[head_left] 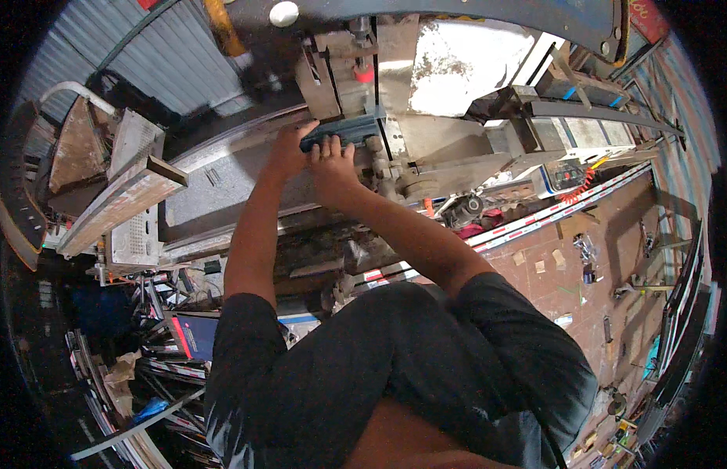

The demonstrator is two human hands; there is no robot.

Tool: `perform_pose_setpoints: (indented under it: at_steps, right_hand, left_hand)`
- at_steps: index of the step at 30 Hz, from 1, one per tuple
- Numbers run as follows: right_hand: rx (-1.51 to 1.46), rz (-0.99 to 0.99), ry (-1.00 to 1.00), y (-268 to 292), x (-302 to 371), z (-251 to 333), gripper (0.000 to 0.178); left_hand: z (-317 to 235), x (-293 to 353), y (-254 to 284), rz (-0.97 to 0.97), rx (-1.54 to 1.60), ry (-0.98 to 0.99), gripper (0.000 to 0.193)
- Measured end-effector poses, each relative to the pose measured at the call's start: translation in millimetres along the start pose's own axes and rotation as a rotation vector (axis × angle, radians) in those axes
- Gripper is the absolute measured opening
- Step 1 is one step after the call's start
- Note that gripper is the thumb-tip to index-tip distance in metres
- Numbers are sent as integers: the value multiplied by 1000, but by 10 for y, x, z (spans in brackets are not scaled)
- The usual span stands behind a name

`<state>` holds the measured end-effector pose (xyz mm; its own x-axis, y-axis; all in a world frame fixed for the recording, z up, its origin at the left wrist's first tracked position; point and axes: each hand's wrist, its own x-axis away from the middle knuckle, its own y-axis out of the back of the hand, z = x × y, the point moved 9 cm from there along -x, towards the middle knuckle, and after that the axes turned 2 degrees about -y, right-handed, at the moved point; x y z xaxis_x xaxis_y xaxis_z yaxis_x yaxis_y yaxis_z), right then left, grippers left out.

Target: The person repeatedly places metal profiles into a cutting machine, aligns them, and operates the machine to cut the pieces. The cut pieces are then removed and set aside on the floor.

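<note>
Both my arms reach forward to a large metal machine. A bundle of dark, narrow bars (pixel 354 128), probably metal, lies at its middle with the far end up against the machine's upright parts. My left hand (pixel 291 147) grips the bundle's near left end, thumb side toward the top. Close beside it, my right hand (pixel 332 166) has its fingers bent over the bars' front side. A thin upright strip (pixel 377 66) stands at the bars' right end, and a red-tipped rod (pixel 364 72) hangs just above them. The undersides of the bars are hidden.
A grey metal bed (pixel 215 205) with a few small slivers on it stretches left of my hands. Rough valve-like fittings (pixel 385 176) sit right of them. A control box (pixel 562 178) with a red coiled cord stands farther right. Long strips (pixel 121 406) are piled at lower left.
</note>
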<state>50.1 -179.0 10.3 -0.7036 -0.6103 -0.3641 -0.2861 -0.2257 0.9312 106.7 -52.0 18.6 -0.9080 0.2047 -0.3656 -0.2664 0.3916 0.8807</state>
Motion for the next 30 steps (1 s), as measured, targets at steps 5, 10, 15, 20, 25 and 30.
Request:
perform_pose_setpoints:
  at_steps: [5,10,15,20,25,30]
  right_hand:
    - [-35,255,-59,-91,15,57,92]
    - [-87,347,7,-24,462,272,92]
    - [-407,435,313,107,1521,731,73]
    - [-589,632,196,-18,2098,542,50]
    - [-279,160,135,734,1060,186,38]
    - [-184,492,33,648,295,1,49]
  left_hand:
    - [-101,15,56,-28,109,-15,80]
    - [83,96,11,138,63,210,93]
    - [175,228,96,115,-29,240,98]
    - [-55,147,56,109,39,187,94]
    - [64,179,62,88,2,197,92]
    - [3,150,100,164,-16,250,95]
